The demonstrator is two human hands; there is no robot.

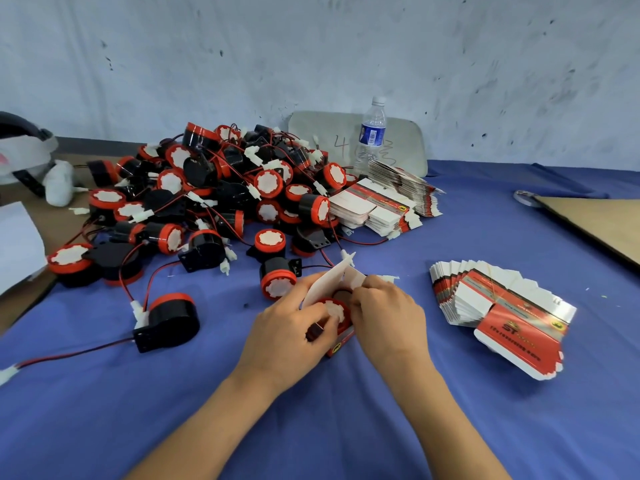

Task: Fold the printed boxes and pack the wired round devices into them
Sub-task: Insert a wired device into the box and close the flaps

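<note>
Low in the centre of the frame, the left hand (294,336) curls its fingers round a half-folded printed box (341,342) and covers most of it. Only a red strip of the box's side and its white flaps show. The right hand (388,311) pinches one of those flaps between thumb and fingertips, the remaining fingers hidden behind its knuckles. One round device (334,311) sits inside the box, showing only its red rim and white face; its wire cannot be made out. Up and to the left, the pile of devices (214,188) is too tangled to count. Two more lie clear of it on the blue cloth (311,427): a near device (278,280) just beside the left fingers, and a far device (169,320) lower left. Flat boxes form two heaps, a fanned stack (498,313) at right and a rear stack (384,202) touching the pile. One water bottle (372,133) stands behind. A white-and-grey object (24,150) is cut off at the left edge.
</note>
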